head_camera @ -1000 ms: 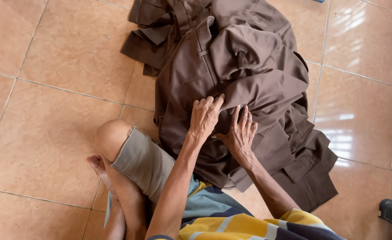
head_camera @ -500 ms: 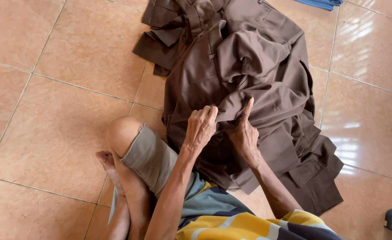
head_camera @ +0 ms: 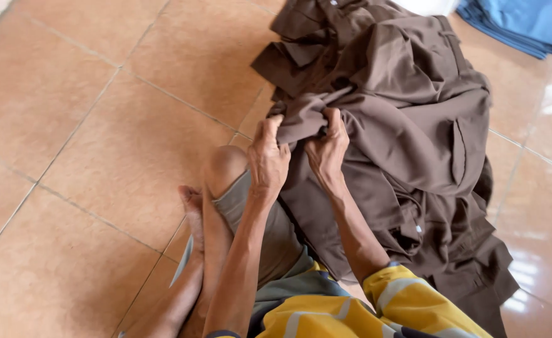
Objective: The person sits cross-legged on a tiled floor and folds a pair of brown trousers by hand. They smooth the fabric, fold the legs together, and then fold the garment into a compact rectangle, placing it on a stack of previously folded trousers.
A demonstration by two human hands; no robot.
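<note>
I am pinching a bunched fold of soft brown cloth (head_camera: pixel 304 119) with both hands, right in front of my bent knee (head_camera: pixel 224 164). My left hand (head_camera: pixel 267 156) is closing tight on the near end of the fold, with my fingers curling over the top. My right hand (head_camera: pixel 327 147) is squeezing the same fold just beside it, thumb on one side and fingers on the other, so neither hand is open at all. I think this goes best if I am holding both hands close together and pulling the fold up evenly, so the cloth is not slipping or twisting. The fold is part of a big pile of brown clothes (head_camera: pixel 407 144) lying on the shiny orange tile floor (head_camera: pixel 88 125), spreading away from me and to my right. A stack of folded blue cloth (head_camera: pixel 526 22) is sitting past the pile, well apart from my hands.
</note>
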